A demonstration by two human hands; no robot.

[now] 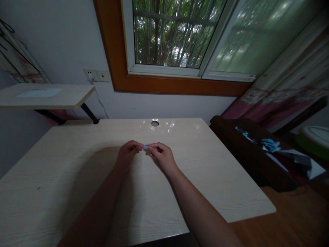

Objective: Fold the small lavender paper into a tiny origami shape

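My left hand [129,151] and my right hand [161,155] meet over the middle of a pale wooden table [64,178]. Both are closed in a pinch on a tiny pale bluish piece [145,147], perhaps folded paper, held between their fingertips just above the tabletop. The piece is too small to name for certain. My forearms reach in from the bottom edge of the view.
A round cable hole [154,122] sits near the table's far edge. A raised shelf [46,96] stands at the left, with a wall socket [96,75] behind it. A dark wooden piece of furniture [246,151] with papers lies at the right. Ahead is a window [174,34].
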